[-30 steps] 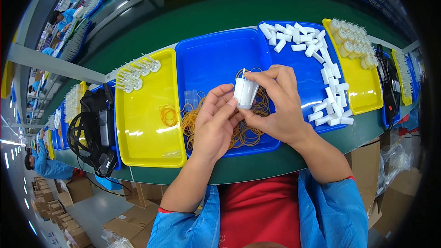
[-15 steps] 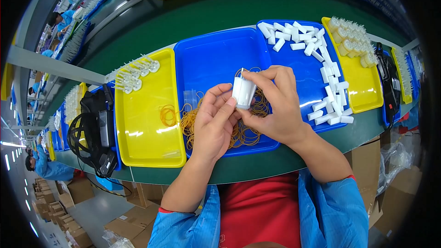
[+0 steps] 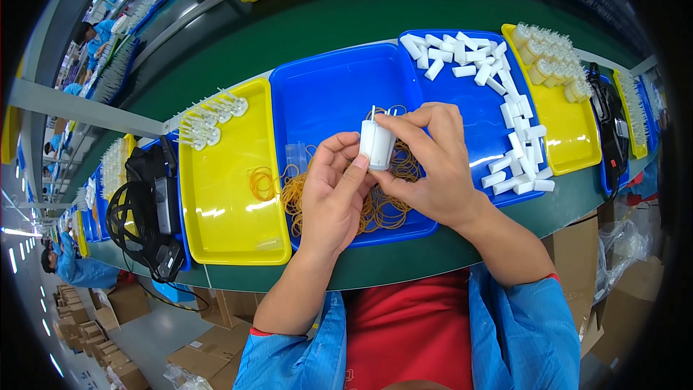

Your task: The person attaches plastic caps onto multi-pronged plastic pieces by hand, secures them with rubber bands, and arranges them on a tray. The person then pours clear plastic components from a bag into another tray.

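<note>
White part [image 3: 377, 146] held upright over the blue tray [image 3: 332, 87] in front of the person, gripped by both hands. Left hand [image 3: 332, 195]: thumb pressed on its near-left side; the fingers behind are largely hidden, so their exact contact cannot be told. Right hand [image 3: 440, 162]: index finger at the top, thumb near the base; remaining fingers curled, tips out of sight. Thin prongs project from the top of the part; their number is unclear, some being masked by the right fingers. Tan loops [image 3: 292, 198] lie in the same tray, partly covered by both hands; one spills onto the yellow tray [image 3: 231, 217] at left. Clear piece [image 3: 294, 153] beside them, too faint to identify. White blocks [image 3: 516, 137] sit in the right-hand blue tray, whose near-left area is obscured by the right hand. Both sleeves [image 3: 292, 354] are cut off by the lower edge.
</note>
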`<act>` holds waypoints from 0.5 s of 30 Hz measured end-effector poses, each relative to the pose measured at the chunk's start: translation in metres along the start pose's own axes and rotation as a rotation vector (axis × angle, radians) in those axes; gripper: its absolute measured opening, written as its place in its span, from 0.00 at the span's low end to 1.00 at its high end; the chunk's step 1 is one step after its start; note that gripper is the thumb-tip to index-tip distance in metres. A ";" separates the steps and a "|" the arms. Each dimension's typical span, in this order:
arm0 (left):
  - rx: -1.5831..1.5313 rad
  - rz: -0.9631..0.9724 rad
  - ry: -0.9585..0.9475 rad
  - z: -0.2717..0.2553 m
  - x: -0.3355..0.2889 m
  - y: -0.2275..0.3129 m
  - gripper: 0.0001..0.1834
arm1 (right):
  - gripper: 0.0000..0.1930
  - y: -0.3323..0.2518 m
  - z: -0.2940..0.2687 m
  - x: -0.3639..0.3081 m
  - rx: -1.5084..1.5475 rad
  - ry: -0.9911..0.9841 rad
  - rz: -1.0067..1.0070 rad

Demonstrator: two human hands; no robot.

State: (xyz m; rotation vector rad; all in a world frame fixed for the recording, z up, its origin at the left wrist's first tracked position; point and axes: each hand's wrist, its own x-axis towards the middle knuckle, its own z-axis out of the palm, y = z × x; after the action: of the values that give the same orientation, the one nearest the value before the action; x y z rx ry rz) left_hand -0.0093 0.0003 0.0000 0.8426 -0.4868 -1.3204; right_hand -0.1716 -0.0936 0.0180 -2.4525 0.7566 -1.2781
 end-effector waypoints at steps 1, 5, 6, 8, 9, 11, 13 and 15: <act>0.004 -0.006 0.003 0.001 -0.001 0.001 0.20 | 0.34 0.000 0.000 -0.001 -0.001 0.000 -0.001; 0.054 0.032 0.010 -0.002 -0.001 0.001 0.20 | 0.35 -0.002 -0.001 0.002 0.000 -0.027 -0.008; 0.054 0.037 0.012 -0.003 0.000 0.003 0.20 | 0.36 -0.003 -0.002 0.006 0.001 -0.053 -0.009; 0.165 0.201 0.100 -0.006 0.003 0.008 0.20 | 0.36 -0.005 -0.004 0.014 0.115 -0.037 0.037; 0.167 0.203 0.103 -0.008 0.005 0.012 0.20 | 0.36 -0.006 -0.006 0.018 0.226 -0.022 0.093; 0.217 0.450 0.262 -0.017 0.008 0.023 0.21 | 0.27 0.004 -0.003 0.031 0.281 0.013 0.101; 0.169 0.524 0.303 -0.018 0.008 0.036 0.19 | 0.17 0.022 0.005 0.041 0.148 -0.291 0.035; 0.186 0.544 0.318 -0.022 0.007 0.039 0.19 | 0.12 0.016 0.025 0.049 0.082 -0.413 0.004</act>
State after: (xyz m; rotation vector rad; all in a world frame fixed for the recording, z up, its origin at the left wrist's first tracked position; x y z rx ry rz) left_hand 0.0331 0.0005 0.0155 0.9678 -0.5422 -0.6354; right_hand -0.1331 -0.1345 0.0294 -2.5218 0.5828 -0.7411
